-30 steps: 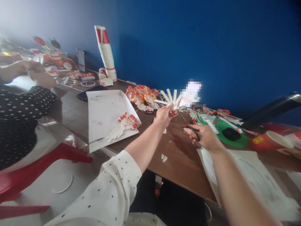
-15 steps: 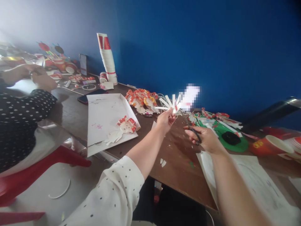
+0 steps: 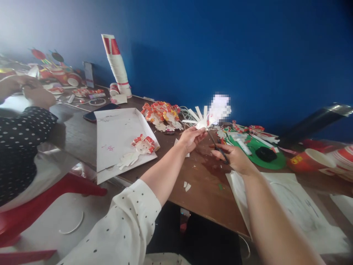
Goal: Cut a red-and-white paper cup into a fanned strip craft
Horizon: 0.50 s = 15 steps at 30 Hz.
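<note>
My left hand (image 3: 192,139) pinches a white paper piece (image 3: 202,123) with narrow strips fanning out from its top, held above the brown table. Scissors (image 3: 217,149) are in my right hand (image 3: 230,157), my fingers closed round the dark handles. Their blades point up and left and reach the paper's lower right edge; whether they touch it I cannot tell. Blurring pixels cover part of the view just right of the strips. Beyond my left hand lies a pile of red, orange and white paper figures (image 3: 161,115).
A white box lid (image 3: 121,129) carries one paper figure (image 3: 143,145). White sheets (image 3: 289,198) lie under my right forearm. Stacked paper cups (image 3: 117,64) stand by the blue wall; a green disc (image 3: 271,162) and red cups (image 3: 306,159) are at right. Another person's hands (image 3: 38,92) are at far left.
The scissors have come closer to the paper, with their blades now at its lower edge. My left hand still holds the paper. The whole view has shifted slightly.
</note>
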Each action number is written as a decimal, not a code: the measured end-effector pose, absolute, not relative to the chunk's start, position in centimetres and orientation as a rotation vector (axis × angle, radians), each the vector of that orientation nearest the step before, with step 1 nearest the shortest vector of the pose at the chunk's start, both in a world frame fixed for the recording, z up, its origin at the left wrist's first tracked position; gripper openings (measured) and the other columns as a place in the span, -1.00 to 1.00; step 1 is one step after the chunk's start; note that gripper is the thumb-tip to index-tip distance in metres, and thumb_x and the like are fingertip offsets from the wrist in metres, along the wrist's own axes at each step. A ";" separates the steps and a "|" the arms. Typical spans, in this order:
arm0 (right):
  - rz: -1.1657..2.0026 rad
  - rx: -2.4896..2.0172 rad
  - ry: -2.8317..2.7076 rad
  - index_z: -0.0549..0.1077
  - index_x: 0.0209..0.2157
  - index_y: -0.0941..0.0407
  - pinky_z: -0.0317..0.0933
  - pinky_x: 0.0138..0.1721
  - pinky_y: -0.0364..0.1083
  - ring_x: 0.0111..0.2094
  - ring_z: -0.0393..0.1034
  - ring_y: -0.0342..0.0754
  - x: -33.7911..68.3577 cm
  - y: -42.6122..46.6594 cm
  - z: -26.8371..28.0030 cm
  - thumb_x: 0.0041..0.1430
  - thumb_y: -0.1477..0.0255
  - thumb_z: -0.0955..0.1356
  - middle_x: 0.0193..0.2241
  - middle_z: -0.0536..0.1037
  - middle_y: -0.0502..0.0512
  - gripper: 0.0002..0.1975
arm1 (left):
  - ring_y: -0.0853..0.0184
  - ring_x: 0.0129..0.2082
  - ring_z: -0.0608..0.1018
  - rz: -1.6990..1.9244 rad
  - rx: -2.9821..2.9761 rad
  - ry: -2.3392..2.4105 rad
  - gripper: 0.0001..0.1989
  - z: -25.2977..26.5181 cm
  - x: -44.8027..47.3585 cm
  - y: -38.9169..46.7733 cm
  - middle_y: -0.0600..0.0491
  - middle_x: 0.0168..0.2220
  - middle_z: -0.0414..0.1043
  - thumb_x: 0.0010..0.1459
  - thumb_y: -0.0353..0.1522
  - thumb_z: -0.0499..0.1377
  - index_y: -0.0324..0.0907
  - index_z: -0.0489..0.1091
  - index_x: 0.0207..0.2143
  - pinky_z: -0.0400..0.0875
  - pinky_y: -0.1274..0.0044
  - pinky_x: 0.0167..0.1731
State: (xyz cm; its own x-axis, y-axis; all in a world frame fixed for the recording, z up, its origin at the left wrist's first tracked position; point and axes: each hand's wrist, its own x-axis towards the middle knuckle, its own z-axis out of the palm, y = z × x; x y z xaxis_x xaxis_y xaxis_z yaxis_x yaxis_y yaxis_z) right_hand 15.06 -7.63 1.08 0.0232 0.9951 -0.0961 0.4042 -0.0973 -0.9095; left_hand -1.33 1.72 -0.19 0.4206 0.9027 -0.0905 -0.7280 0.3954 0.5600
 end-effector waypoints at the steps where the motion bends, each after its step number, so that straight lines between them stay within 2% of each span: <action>1: 1.043 -1.581 -1.465 0.56 -0.08 0.13 0.22 -0.49 -0.17 -0.48 0.32 -0.15 15.0 -7.6 1.0 -0.14 0.11 0.52 -0.50 0.48 0.02 -0.41 | 0.51 -0.48 0.53 1.048 0.505 0.409 -0.91 -0.2 -1.4 1.6 0.04 -0.46 0.47 0.07 -0.62 0.20 -0.33 0.43 -0.40 0.46 0.67 -0.33; 9: 1.036 -1.561 -1.454 0.58 -0.12 0.14 0.18 -0.52 -0.17 -0.52 0.30 -0.15 14.8 -7.8 1.6 -0.14 0.08 0.50 -0.55 0.45 0.01 -0.43 | 0.50 -0.50 0.52 0.949 0.539 0.450 -0.93 0.0 -1.9 1.7 0.03 -0.50 0.44 0.09 -0.61 0.20 -0.33 0.42 -0.38 0.50 0.67 -0.34; 15: 1.041 -1.548 -1.435 0.58 -0.13 0.16 0.14 -0.53 -0.18 -0.57 0.27 -0.20 14.9 -7.9 1.6 -0.10 0.11 0.50 -0.57 0.45 -0.01 -0.47 | 0.49 -0.43 0.55 0.928 0.665 0.412 -0.92 -0.3 -2.1 1.9 0.00 -0.42 0.49 0.09 -0.61 0.20 -0.34 0.45 -0.35 0.49 0.64 -0.24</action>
State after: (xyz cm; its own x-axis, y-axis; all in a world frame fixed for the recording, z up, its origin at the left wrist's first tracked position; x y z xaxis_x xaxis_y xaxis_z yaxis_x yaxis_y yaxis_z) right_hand 14.88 -7.86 1.60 0.0324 0.9974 -0.0642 0.3705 -0.0717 -0.9261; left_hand -2.06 1.86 -0.26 0.5446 0.8375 -0.0457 -0.5953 0.4243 0.6824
